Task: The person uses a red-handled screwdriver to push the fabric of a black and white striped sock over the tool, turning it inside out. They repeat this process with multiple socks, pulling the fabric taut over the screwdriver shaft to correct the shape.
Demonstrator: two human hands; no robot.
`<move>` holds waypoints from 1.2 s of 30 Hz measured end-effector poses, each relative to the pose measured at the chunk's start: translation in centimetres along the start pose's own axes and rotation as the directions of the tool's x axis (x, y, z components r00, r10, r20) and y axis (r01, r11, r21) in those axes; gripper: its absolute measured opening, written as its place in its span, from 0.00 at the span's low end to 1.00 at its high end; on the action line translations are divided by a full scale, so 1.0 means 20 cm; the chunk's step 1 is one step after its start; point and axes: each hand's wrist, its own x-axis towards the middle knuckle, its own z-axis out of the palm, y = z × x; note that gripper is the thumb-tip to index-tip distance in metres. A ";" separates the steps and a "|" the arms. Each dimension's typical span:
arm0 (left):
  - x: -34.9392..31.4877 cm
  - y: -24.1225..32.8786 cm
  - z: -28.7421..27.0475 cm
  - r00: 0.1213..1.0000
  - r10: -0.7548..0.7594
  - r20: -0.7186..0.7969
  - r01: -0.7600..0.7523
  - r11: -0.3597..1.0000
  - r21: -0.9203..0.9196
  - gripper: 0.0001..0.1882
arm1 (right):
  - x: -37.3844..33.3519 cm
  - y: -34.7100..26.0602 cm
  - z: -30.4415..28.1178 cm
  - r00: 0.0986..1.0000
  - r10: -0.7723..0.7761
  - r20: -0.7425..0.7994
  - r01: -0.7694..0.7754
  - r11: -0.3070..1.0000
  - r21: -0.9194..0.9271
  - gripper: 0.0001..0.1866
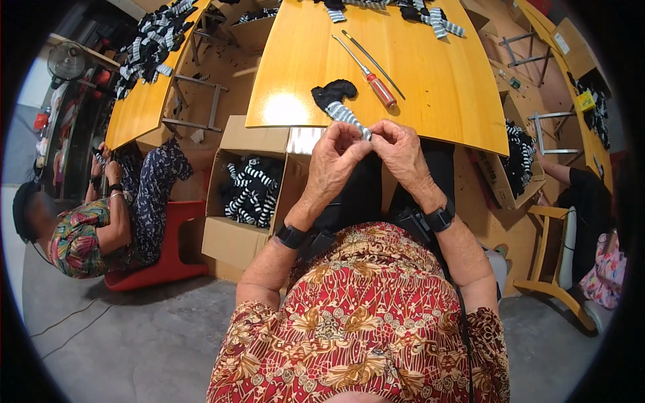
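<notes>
Patterned shirt (363, 316), hands (336, 160) (399, 156), sock (344, 114) slanting away leftward

- I note white glare on the table (437, 80), near-left.
- I find the sock (339, 111) in focus.
- I record black corners and bowed table edges.
- I see dimness behind the fan (66, 62).

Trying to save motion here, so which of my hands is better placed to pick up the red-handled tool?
Right, probably: your right hand is nearer the red-handled tool. Your left hand sits farther away. Both seem to pinch the striped sock, so neither is free.
</notes>
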 end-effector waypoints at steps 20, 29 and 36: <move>-0.01 0.04 -0.04 0.922 0.378 -0.084 -0.228 0.704 0.672 0.08 | -0.02 -0.03 0.08 0.981 -0.193 0.006 0.191 0.964 -0.185 0.04; 0.06 0.10 -0.06 0.996 -0.075 -0.042 0.075 0.997 0.017 0.08 | 0.04 -0.03 0.02 0.987 0.038 0.154 -0.104 0.890 0.444 0.02; 0.02 0.06 -0.07 0.980 -0.128 0.150 0.157 0.967 -0.200 0.04 | -0.02 -0.04 0.02 0.999 0.002 -0.045 0.003 0.994 0.114 0.05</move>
